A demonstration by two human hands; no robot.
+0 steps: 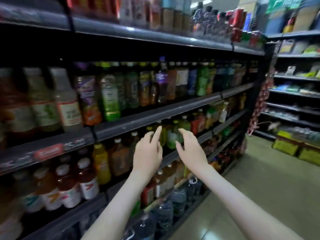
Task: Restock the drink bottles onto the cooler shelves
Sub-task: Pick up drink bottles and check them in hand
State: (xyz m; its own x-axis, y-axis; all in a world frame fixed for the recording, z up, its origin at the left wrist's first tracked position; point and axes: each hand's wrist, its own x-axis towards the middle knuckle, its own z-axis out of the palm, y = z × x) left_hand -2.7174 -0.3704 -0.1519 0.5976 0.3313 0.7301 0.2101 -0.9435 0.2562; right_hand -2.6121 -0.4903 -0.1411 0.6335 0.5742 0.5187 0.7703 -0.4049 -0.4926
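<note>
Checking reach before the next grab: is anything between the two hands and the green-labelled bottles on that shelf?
Nothing visible. The left hand and right hand, both open and empty, sit right in front of the green-labelled bottles, under the shelf edge above.

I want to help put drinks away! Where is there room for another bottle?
A dark gap shows between the left hand and right hand, beside the green bottle. The shelf above is packed tight. The floor is bare.

I see both hands empty, fingers spread: left hand (148, 153) and right hand (191, 149) at frame centre, before green bottle (171, 137) on dark shelf (155, 115).
</note>
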